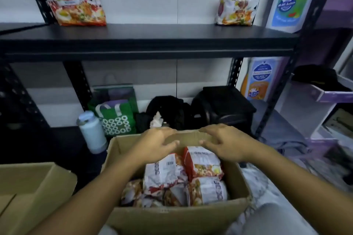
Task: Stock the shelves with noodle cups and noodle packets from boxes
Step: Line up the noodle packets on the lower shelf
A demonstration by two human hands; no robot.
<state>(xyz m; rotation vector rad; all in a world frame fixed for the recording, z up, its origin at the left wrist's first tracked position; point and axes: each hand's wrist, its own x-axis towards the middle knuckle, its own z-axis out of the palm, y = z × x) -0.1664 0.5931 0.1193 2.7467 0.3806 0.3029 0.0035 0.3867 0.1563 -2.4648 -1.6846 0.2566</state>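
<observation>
Black shelf (145, 38) ahead carries just two noodle packets, far left (75, 5) and far right (236, 8); both hands, left (158, 146) and right (227, 144), hover open over the box (177, 215), gripping nothing; more packets (183, 175) lie inside; picking step, I'd say; next, close on one.

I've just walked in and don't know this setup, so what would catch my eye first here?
Two bare hands, the left hand and the right hand, reach into an open cardboard box at the bottom centre, just above a heap of noodle packets. Above, a black shelf is nearly bare, with one bright packet at its left end and another at its right end.
</observation>
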